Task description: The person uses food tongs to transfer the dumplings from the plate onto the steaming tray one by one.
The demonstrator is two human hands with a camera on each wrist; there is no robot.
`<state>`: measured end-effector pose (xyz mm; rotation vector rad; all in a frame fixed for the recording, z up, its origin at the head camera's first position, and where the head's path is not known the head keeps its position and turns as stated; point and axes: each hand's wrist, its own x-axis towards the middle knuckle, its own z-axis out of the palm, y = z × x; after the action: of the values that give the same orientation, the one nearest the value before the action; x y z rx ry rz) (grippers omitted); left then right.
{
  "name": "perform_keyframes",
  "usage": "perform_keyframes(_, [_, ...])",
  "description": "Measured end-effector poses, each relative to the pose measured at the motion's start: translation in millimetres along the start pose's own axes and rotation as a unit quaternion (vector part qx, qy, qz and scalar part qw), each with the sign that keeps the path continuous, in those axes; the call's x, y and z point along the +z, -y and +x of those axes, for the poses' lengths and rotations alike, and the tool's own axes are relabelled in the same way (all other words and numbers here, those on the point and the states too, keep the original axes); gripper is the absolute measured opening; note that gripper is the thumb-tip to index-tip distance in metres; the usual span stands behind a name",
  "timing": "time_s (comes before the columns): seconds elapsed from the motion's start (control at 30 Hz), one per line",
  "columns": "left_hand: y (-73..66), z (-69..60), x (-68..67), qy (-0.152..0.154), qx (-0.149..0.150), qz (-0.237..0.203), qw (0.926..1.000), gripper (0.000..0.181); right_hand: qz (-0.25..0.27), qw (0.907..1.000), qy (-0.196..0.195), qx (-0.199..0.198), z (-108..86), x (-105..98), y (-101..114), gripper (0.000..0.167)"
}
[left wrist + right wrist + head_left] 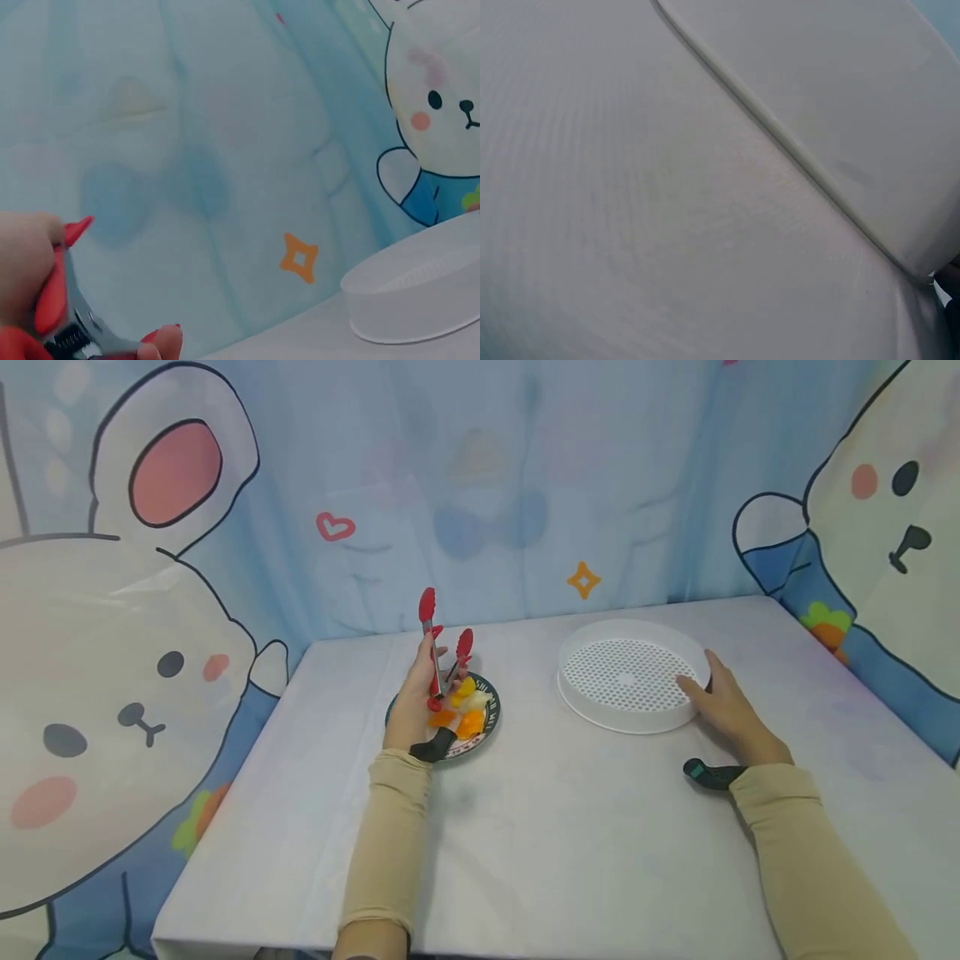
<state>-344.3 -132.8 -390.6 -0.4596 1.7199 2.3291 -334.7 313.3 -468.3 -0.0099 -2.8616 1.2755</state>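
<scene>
My left hand (409, 700) holds red-and-metal tongs (427, 607) above a plate, their two red tips spread apart and pointing up. In the left wrist view the metal part of the tongs (88, 322) lies between thumb and fingers. The dark-rimmed round plate (494, 703) carries several yellow, orange and pale pieces (471, 723); the hand covers its left part. On the right, my right hand (731, 714) grips the edge of a round white perforated tray (626, 720), thumb over the rim. Only the tray's side (855, 97) shows large in the right wrist view.
A white cloth (562, 843) covers the table. Behind it hangs a light blue curtain (525, 485) with cartoon prints. Dark wrist straps (708, 774) show at both wrists. The plate and the tray stand apart, with tablecloth between them.
</scene>
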Motion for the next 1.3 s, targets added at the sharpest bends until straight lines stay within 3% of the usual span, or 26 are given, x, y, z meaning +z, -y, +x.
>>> perform_keyframes(0.17, [-11.0, -1.9, -9.0, 0.01, 0.062, 0.136, 0.9887, 0.074, -0.004, 1.0, 0.002, -0.008, 1.2, 0.6, -1.6, 0.092])
perform_keyframes(0.2, [-11.7, -1.9, -11.0, 0.013, 0.071, 0.162, 0.9841, 0.079, -0.002, 1.0, 0.003, -0.008, 1.2, 1.0, -2.3, 0.093])
perform_keyframes(0.27, [-11.2, -1.2, -15.9, 0.022, 0.095, 0.23, 0.9683, 0.087, 0.001, 1.0, 0.003, -0.007, 1.6, 2.4, -3.1, 0.094])
perform_keyframes(0.3, [-10.6, -0.6, -19.1, 0.028, 0.109, 0.265, 0.9578, 0.09, 0.005, 0.9999, 0.004, -0.008, 1.7, 3.3, -3.2, 0.094])
perform_keyframes(0.33, [-9.4, 0.7, -22.3, 0.041, 0.132, 0.307, 0.9416, 0.087, 0.008, 0.9999, 0.005, -0.009, 2.2, 4.2, -3.9, 0.094])
perform_keyframes(0.37, [-8.0, 2.4, -25.7, 0.057, 0.158, 0.344, 0.924, 0.084, 0.013, 0.9998, 0.007, -0.011, 2.5, 4.9, -4.3, 0.095])
perform_keyframes(0.43, [-5.6, 5.1, -32.9, 0.075, 0.207, 0.42, 0.8803, 0.08, 0.02, 0.9996, 0.015, -0.015, 3.1, 5.5, -5.7, 0.096])
perform_keyframes(0.47, [-4.9, 5.4, -36.2, 0.082, 0.221, 0.446, 0.8632, 0.079, 0.023, 0.9993, 0.024, -0.016, 3.2, 5.1, -6.4, 0.096])
perform_keyframes(0.53, [-4.6, 3.7, -42.0, 0.083, 0.226, 0.491, 0.8375, 0.083, 0.03, 0.9981, 0.047, -0.028, 3.3, 3.1, -7.2, 0.096])
perform_keyframes(0.57, [-4.5, 2.4, -45.0, 0.081, 0.216, 0.508, 0.8303, 0.087, 0.03, 0.9972, 0.063, -0.028, 3.2, 1.2, -6.8, 0.097])
perform_keyframes(0.6, [-4.7, 0.7, -48.2, 0.078, 0.201, 0.523, 0.8244, 0.09, 0.031, 0.9959, 0.081, -0.025, 3.3, -0.8, -6.4, 0.098])
perform_keyframes(0.73, [-5.4, -3.8, -60.3, 0.082, 0.137, 0.547, 0.8218, 0.092, 0.009, 0.9909, 0.134, -0.005, 2.5, -7.8, -2.0, 0.104])
perform_keyframes(0.83, [-4.2, -3.2, -67.4, 0.087, 0.116, 0.572, 0.8077, 0.091, -0.012, 0.9884, 0.151, 0.01, 1.7, -8.6, -1.5, 0.111])
perform_keyframes(0.9, [-3.1, -3.4, -69.8, 0.089, 0.109, 0.589, 0.796, 0.09, -0.019, 0.9878, 0.155, 0.006, 1.2, -7.4, -2.4, 0.115])
perform_keyframes(1.03, [-2.3, -4.7, -69.9, 0.091, 0.088, 0.596, 0.7932, 0.089, -0.031, 0.988, 0.151, -0.005, 1.7, -4.3, -2.8, 0.119])
perform_keyframes(1.1, [-2.6, -5.6, -68.6, 0.082, 0.082, 0.605, 0.7878, 0.09, -0.034, 0.9885, 0.147, -0.005, 2.2, -2.7, -2.5, 0.119])
perform_keyframes(1.23, [-3.6, -8.7, -62.7, 0.069, 0.085, 0.629, 0.7694, 0.089, -0.031, 0.9886, 0.147, -0.01, 4.2, -3.3, -2.0, 0.118])
perform_keyframes(1.3, [-3.2, -10.1, -59.9, 0.072, 0.087, 0.632, 0.767, 0.088, -0.027, 0.9886, 0.147, -0.018, 4.9, -4.4, -2.9, 0.118])
